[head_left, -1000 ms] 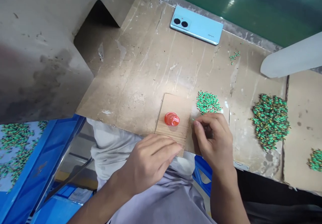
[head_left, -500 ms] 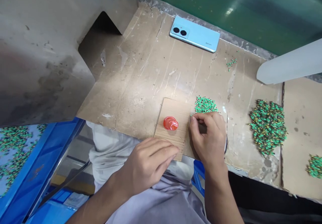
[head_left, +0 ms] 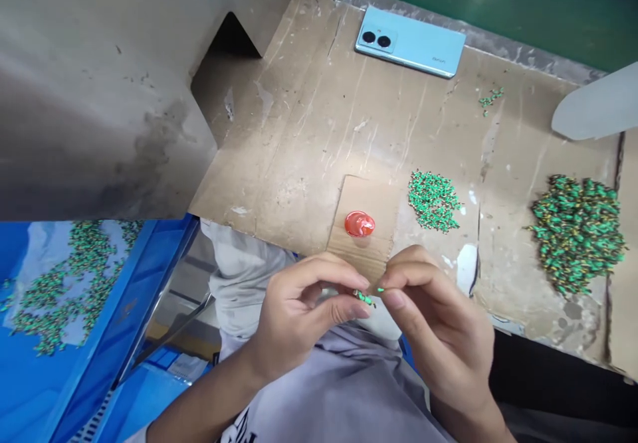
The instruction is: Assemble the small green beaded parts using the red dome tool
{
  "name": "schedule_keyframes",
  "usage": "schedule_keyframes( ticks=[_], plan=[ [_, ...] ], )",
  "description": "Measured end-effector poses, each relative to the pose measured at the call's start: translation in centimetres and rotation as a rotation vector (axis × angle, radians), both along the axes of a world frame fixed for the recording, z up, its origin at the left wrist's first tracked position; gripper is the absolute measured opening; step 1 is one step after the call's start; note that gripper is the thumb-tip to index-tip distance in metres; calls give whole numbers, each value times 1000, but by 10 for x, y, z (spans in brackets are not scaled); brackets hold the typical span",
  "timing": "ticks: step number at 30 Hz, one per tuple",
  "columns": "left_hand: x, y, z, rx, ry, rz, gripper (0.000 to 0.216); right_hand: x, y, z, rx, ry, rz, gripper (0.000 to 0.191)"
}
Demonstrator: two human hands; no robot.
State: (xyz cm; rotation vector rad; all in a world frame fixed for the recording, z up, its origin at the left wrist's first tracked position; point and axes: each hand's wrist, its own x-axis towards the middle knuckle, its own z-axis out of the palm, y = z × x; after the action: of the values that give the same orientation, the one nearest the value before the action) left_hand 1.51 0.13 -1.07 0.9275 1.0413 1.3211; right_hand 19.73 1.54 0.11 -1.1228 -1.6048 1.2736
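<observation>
Green bits point(head_left: 366, 299) in two hands point(head_left: 294, 317) point(head_left: 446, 327), one phone point(head_left: 413, 43) (blue)

stained worktop point(head_left: 299, 131), blue phone point(head_left: 413, 43), green piles point(head_left: 433, 202)

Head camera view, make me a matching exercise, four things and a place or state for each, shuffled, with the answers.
1. Smartphone
2. Round red item
3. Left hand
4. Blue tray

A. Pinching a small green part
B. Holding scattered green parts
C. Lying cameras up
D. Resting on a small cardboard piece

Pairs: 1-C, 2-D, 3-A, 4-B
</observation>
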Motion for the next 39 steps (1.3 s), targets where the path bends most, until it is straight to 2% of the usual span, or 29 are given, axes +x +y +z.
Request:
schedule_keyframes(
  ticks=[3,8,20,35,39],
  plan=[
    [-1,-5,4,-2,40,10,15,-1,-3,1,-25,23,61,11],
    [-3,-8,5,86,96,-4,10,2,-3,4,-22,9,117,10],
    [-6,-10,3,155,139,-78,9,3,-3,10,-129,25,131,11],
    [-2,-9,-1,54,28,-63,13,6,2,23,-155,-85,163,14],
    [0,-9,-3,28,-35,-69,13,7,4,28,-81,-120,183,14]
  ],
)
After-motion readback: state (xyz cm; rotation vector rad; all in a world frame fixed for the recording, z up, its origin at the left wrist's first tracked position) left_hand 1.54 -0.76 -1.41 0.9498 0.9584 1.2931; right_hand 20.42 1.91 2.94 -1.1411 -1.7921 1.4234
